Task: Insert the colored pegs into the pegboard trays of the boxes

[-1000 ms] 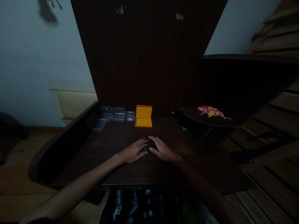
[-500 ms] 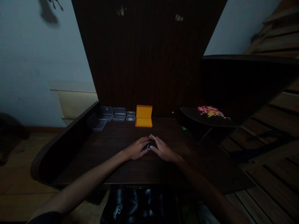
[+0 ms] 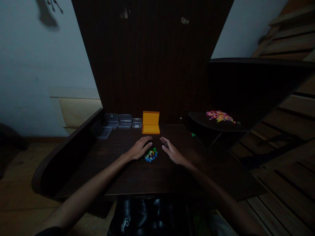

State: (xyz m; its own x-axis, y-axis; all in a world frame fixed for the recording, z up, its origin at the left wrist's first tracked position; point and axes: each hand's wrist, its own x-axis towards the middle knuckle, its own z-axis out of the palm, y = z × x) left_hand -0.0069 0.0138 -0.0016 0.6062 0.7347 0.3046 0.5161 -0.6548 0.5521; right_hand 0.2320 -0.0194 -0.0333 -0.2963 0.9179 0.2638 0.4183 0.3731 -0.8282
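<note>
A small heap of blue, green and yellow beads (image 3: 151,154) lies on the dark wooden table (image 3: 118,177). My left hand (image 3: 137,149) rests flat on the table just left of the heap, fingers stretched out. My right hand (image 3: 172,152) lies flat just right of it, fingers spread. Neither hand holds anything. An open orange box (image 3: 151,123) stands behind the heap, close to my left fingertips.
Several clear plastic boxes (image 3: 118,122) line the table's back left. A pile of pink and yellow beads (image 3: 219,116) sits on a raised dark shelf (image 3: 197,119) at the right. A green bit (image 3: 192,134) lies near it. A dark panel stands behind.
My hands were together over the beads; they have slid forward and apart, uncovering the coloured heap between them.
</note>
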